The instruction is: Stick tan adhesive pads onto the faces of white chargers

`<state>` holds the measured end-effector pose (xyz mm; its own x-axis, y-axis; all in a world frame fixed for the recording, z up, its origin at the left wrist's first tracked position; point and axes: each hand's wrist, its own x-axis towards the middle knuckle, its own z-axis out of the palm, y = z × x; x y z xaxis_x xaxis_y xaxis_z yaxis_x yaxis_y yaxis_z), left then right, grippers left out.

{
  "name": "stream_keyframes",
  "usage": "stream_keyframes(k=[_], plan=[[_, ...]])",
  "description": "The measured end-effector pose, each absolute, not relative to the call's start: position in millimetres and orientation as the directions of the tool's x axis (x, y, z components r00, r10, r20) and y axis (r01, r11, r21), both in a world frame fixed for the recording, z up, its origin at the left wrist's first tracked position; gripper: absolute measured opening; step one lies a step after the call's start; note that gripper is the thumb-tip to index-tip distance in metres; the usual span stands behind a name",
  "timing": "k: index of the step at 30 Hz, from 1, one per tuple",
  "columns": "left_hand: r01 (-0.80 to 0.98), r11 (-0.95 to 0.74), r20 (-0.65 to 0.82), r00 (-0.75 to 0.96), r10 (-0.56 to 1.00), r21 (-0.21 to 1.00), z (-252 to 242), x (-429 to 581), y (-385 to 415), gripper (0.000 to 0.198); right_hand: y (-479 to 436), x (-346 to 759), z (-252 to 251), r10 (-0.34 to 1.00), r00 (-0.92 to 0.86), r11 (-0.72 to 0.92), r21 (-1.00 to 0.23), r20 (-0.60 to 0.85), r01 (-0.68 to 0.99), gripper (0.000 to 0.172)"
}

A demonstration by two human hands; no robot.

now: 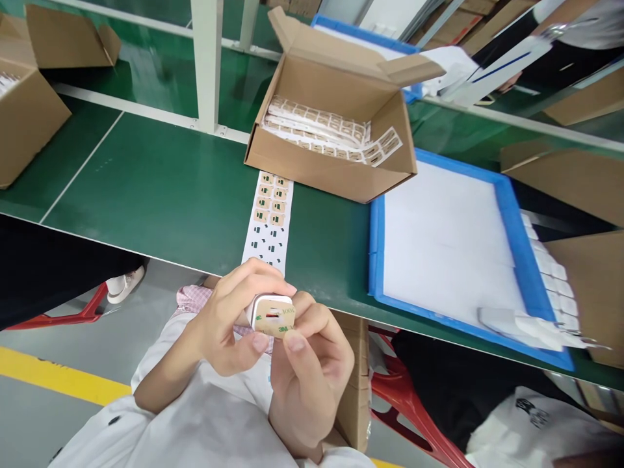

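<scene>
My left hand [227,318] and my right hand [309,383] both grip a small white plastic block [260,307] just below the green bench edge. A tan adhesive pad [273,318] printed "3M" lies on the block's face, with my right thumb and fingers at its lower edge. Above my left hand, a white backing strip [267,224] with tan pads and dark marks runs across the bench. Its upper part carries pads, and its lower part shows mostly bare backing. A cardboard box [316,172] beyond it holds more strips [316,127].
A blue-rimmed tray [517,221] lined with white sheet sits on the green bench [160,188] at right, with several white blocks [556,286] along its far side. Cardboard boxes stand at both sides. A co-worker's hand [509,81] appears top right. Red chairs stand below.
</scene>
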<state>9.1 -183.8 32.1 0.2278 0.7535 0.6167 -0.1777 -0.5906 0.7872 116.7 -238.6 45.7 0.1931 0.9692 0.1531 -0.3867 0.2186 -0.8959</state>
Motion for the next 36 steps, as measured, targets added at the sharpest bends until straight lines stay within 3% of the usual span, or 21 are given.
stream_keyframes(k=[28,36], plan=[[-0.206,-0.563,0.598,0.203,0.776,0.800,32.2,12.4,-184.7,0.041,-237.0,116.2,46.0,0.965,0.195,0.235,-0.914,0.177,-0.332,0.025],[-0.200,-0.572,0.604,0.185,0.775,0.796,31.7,14.4,-184.8,0.034,-237.5,114.7,47.8,0.949,0.224,0.272,-0.936,0.222,-0.223,0.023]])
